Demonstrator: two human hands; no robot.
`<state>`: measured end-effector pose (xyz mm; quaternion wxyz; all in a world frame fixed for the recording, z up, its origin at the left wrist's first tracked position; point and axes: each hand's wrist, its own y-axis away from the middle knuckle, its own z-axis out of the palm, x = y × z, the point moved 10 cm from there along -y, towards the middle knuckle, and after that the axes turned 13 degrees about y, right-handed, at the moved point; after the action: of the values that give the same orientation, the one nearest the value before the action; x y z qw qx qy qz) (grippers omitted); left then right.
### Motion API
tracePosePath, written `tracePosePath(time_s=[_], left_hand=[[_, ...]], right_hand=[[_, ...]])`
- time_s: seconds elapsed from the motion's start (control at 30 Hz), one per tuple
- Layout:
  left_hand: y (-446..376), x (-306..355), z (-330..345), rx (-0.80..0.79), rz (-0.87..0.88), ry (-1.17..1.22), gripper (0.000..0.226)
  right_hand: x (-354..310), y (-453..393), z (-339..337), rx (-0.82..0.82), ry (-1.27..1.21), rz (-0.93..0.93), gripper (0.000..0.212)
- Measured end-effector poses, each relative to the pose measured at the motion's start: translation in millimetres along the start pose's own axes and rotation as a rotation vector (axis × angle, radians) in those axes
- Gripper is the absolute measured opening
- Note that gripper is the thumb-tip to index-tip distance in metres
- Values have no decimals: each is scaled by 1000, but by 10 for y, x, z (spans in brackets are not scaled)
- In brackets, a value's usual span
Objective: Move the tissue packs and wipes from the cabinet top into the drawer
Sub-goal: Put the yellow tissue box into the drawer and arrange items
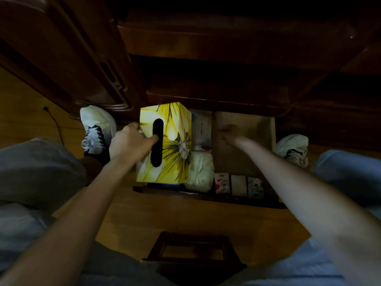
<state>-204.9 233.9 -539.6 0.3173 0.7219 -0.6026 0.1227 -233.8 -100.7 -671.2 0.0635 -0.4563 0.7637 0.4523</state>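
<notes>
A yellow flower-print tissue box (175, 141) with a black oval slot stands at the left end of the open wooden drawer (245, 129). My left hand (129, 141) grips its left side, with one finger in the slot. Right of the box lie a white pack (201, 129) and a pale green soft wipes pack (200, 172). Three small pocket tissue packs (239, 185) stand in a row along the drawer's front wall. My right hand (231, 133) is blurred over the bare drawer bottom and appears to hold nothing.
The dark wooden cabinet (226, 44) rises behind the drawer, with a carved door (72, 65) at the left. My two white shoes (97, 129) flank the drawer on the wooden floor. A small dark stool (193, 256) sits under me. A cable (53, 120) runs along the floor at left.
</notes>
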Motion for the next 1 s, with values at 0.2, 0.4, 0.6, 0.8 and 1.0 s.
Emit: tracePosePath(time_s=[0.2, 0.4, 0.6, 0.8, 1.0], left_hand=[[138, 296, 628, -121, -188, 457, 78], [417, 879, 1239, -164, -130, 641, 75], [591, 1012, 1651, -477, 294, 180, 49], [690, 654, 2019, -566, 699, -545, 55], [746, 441, 2102, -594, 673, -676, 58]], right_hand=[[-276, 715, -123, -271, -27, -163, 107], [-341, 930, -554, -14, 415, -214, 126], [-135, 866, -1122, 186, 609, -199, 104], [-329, 652, -968, 215, 1036, -320, 100], [-299, 280, -592, -3, 1212, -232, 90]])
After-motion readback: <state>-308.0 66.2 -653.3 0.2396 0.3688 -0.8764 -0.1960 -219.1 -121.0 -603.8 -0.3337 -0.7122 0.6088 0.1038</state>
